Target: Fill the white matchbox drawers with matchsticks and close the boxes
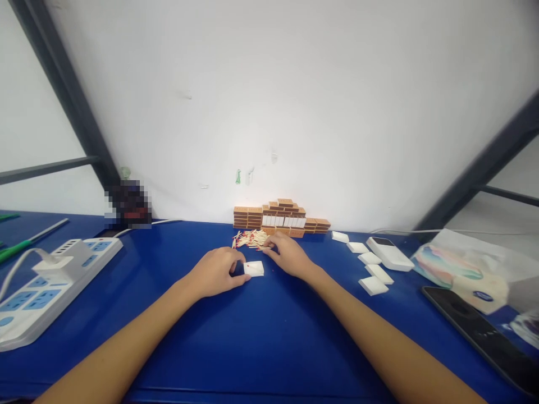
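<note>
A small white matchbox tray (254, 269) lies on the blue table, with what looks like a match in it. The thumb and fingers of my left hand (219, 272) grip its left side. Just behind the tray is a loose heap of red-tipped matches (251, 238). My right hand (288, 255) is at the heap's right edge, its thumb and fingertips pinched on matchsticks; how many is too small to tell. Behind the heap, brown matchboxes (284, 216) are stacked against the wall, with a row of white ends in the middle.
Several white trays (373, 285) lie to the right, beside a white device with a dark screen (389, 253). Further right are a tissue pack (450, 264) and a black phone (475, 331). A white power strip (63, 289) with a plugged-in charger stands at the left.
</note>
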A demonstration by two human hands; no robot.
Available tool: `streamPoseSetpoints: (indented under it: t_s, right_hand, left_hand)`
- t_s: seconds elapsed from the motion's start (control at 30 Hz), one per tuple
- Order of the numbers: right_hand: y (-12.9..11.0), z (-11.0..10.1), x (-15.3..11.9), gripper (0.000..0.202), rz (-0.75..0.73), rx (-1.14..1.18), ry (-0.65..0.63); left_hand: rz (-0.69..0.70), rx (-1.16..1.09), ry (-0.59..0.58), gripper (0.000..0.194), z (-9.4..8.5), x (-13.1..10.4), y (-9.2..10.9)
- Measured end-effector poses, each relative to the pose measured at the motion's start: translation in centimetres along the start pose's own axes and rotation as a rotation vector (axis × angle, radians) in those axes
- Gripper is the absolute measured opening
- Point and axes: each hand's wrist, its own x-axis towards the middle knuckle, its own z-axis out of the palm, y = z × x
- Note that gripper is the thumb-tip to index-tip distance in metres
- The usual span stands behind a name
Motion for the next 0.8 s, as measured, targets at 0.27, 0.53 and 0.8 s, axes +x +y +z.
streamPoseSetpoints:
  t_s: [0.27,0.53,0.8]
  right_hand:
    - [-0.2,-0.6,0.3,0.012,0.081,-0.043,-0.113]
    - [-0.9,-1.1,-0.5,0.018,0.036,-0.258,-0.198]
    - [-1.2,-1.0,-0.9,0.024,0.058,-0.375,-0.242]
  left_hand:
    - [0.014,0.005,0.013,0.029,-0.2,0.1,0.0]
    - [0.011,0.007,-0.001,0.029,-0.2,0.1,0.0]
    - [0.009,0.009,-0.004,0.030,0.0,0.2,-0.3]
